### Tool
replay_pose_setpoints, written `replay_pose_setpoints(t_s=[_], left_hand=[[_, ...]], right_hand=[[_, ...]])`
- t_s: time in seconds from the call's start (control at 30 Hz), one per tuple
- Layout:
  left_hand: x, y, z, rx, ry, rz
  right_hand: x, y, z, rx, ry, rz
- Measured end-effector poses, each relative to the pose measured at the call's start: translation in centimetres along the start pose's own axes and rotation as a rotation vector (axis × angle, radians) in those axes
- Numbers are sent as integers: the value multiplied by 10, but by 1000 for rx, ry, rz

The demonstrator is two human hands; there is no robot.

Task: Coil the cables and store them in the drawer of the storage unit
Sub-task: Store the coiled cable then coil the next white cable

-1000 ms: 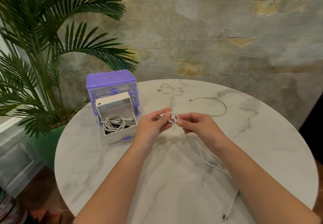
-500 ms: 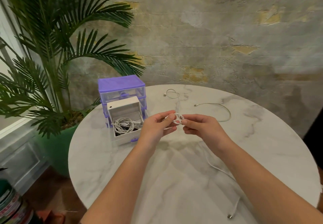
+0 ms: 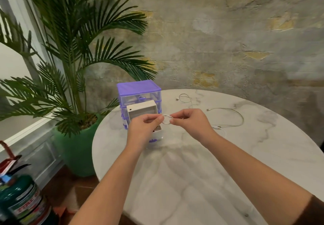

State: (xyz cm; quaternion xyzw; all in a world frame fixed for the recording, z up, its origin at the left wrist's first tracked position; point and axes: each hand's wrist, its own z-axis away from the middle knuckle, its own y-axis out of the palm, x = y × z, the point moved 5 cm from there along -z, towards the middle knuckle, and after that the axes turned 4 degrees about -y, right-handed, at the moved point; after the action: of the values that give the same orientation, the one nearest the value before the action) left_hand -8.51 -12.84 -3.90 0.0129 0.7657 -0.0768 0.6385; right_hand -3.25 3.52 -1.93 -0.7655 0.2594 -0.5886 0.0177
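Both the left hand (image 3: 146, 124) and right hand (image 3: 188, 120) pinch the thin white coiled cable (image 3: 167, 119). Light, limp and probably springy, it is best held where the loops cross.

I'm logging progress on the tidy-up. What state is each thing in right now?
Left hand: pinches the coil.
Right hand: pinches the coil.
Coil: small loops, held above the table, over the drawer's edge.
Drawer: pulled out, open; contents hidden by the hand.
Unit: upright, top drawer closed.
Far cable: loose on the table.
Right cable: loose, uncoiled.
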Motion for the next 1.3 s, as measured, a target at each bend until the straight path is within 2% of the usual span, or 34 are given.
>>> replay_pose_setpoints(t_s=[0.1, 0.27, 0.33, 0.43, 0.6, 0.87, 1.03, 1.2, 1.3], left_hand=[[8, -20, -7, -38, 74, -199], [26, -47, -13, -202, 182, -754], [29, -51, -8, -247, 187, -828], [33, -52, -4, -292, 192, -828], [39, -50, -4, -261, 192, -771], [46, -51, -6, -202, 263, -559], [47, -55, -4, -244, 233, -470], [48, -57, -2, -297, 167, -620], [47, -58, -1, -301, 163, -657]], right_hand=[[1, 15, -9, 10, 58, 10], [-10, 33, -23, -80, 111, 74], [-15, 42, -27, -111, 118, 112], [-16, 51, -30, -151, 119, 197], [-17, 65, -33, -161, 126, 350], [-24, 85, -42, -201, 74, 368], [-22, 81, -44, -190, 55, 512], [-19, 77, -45, -111, 24, 609], [-21, 77, -45, -4, 14, 609]])
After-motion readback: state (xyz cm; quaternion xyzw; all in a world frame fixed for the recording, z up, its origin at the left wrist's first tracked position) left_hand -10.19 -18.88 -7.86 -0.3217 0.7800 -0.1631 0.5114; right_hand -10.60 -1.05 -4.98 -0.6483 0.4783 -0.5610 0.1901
